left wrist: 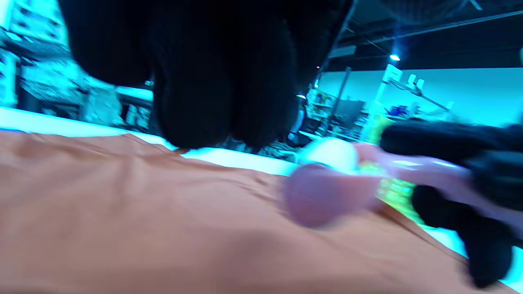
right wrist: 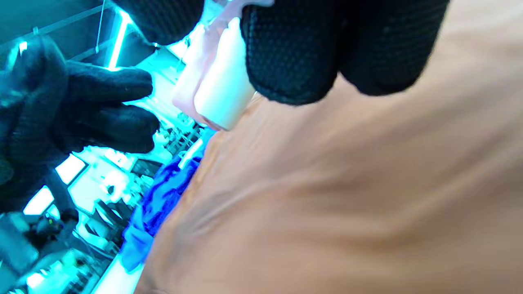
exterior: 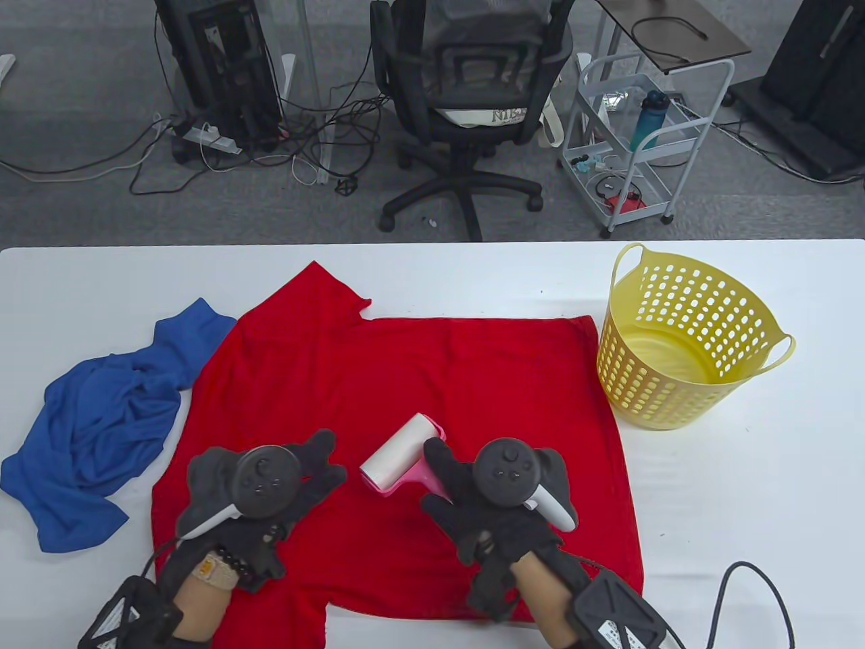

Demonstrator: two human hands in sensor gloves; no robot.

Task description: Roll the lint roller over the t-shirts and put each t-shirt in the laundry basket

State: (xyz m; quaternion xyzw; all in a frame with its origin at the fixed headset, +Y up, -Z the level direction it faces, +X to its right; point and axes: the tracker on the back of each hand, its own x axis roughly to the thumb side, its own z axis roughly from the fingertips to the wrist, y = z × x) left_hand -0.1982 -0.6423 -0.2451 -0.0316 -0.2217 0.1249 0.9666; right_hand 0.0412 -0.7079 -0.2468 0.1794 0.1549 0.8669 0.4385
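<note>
Red t-shirt (exterior: pixel 432 378), right hand (exterior: pixel 497 503) gripping lint roller (exterior: pixel 399 454)

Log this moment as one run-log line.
stage: rolling | right hand: grips lint roller on red t-shirt | left hand: flat on shirt | laundry basket: empty

Beyond the far edge of the white table (exterior: pixel 432 267), on grey carpet: a black office chair (exterior: pixel 466 94) on castors, something pale lying on its seat. Left of the chair, a black computer tower (exterior: pixel 226 64), a white power strip (exterior: pixel 206 137) at its foot and loose cables (exterior: pixel 324 128) trailing between tower and chair. Right of the chair, a white wire trolley (exterior: pixel 642 135) holding a blue bottle (exterior: pixel 650 118) upright on its upper shelf, small red and teal bits lower down.
</note>
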